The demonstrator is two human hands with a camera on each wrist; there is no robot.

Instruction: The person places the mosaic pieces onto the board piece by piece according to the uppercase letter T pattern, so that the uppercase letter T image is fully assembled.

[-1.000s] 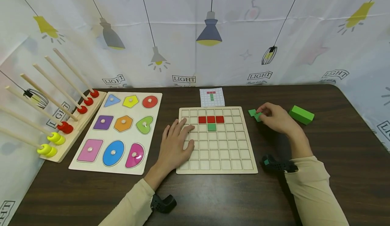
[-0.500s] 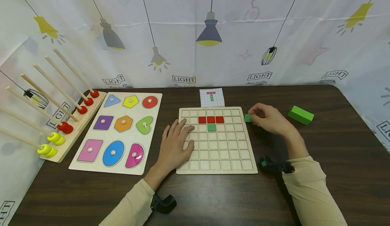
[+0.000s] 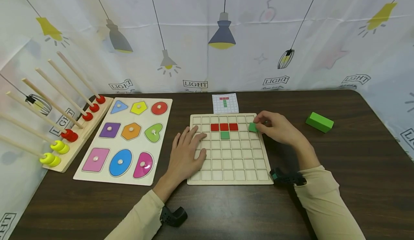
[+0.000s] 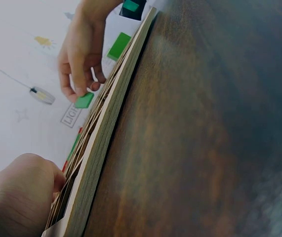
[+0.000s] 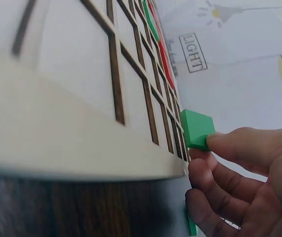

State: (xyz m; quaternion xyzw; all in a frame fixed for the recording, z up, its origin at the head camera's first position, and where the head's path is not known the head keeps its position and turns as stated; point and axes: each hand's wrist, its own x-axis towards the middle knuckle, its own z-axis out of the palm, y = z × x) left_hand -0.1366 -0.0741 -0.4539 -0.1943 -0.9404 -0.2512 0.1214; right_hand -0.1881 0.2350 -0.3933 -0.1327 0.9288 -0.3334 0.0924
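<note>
My right hand (image 3: 279, 128) pinches a small green square tile (image 3: 253, 127) between thumb and fingertips, above the right edge of a wooden grid board (image 3: 230, 182). In the right wrist view the green tile (image 5: 197, 129) is tilted, and the other fingers curl beneath it. Three red tiles (image 3: 224, 127) form a row in the board's upper part, with one green tile (image 3: 224, 135) set below the middle one. Spread over the board's left side, my left hand (image 3: 185, 155) rests with its fingers apart, holding nothing.
Behind the board lies a paper card (image 3: 225, 103) printed with a red and green T. A long green block (image 3: 319, 122) is at the right. To the left stand a shape puzzle board (image 3: 123, 143) and a peg rack with beads (image 3: 69, 153). A printed curtain (image 3: 245, 67) hangs behind.
My right hand has picked up a green tile from the table right of the board and carried it left to over the board's edge. The left hand stays put.
</note>
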